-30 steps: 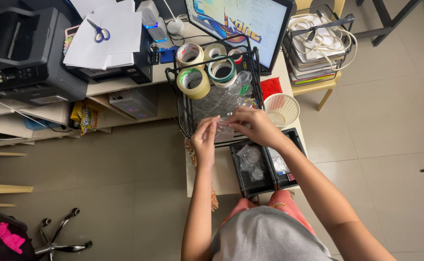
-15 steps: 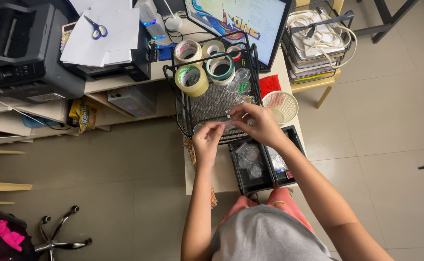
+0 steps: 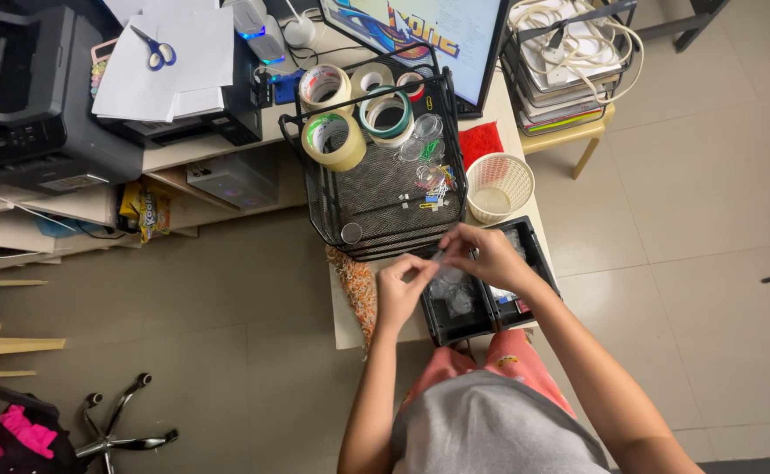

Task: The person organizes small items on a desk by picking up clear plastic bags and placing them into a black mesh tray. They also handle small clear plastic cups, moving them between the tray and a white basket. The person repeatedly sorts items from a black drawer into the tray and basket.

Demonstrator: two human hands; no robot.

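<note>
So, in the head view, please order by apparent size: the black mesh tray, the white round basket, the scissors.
Largest to smallest:
1. black mesh tray
2. white round basket
3. scissors, farther away, yet clearly smallest.

Your screen (image 3: 420,39) stands tilted at the far edge of the worktop (image 3: 350,325), behind the black mesh tray (image 3: 315,189), a dark-framed rectangle lit pale with a band of blue, orange and yellow graphics. Between your left hand (image 3: 402,294) and right hand (image 3: 490,256) you pinch a small clear plastic packet (image 3: 442,263), just above more clear packets (image 3: 455,298) lying in the black bin (image 3: 433,329). On the low shelf (image 3: 78,202) to your left sits a crumpled yellow snack bag (image 3: 143,211) with red and blue print.
</note>
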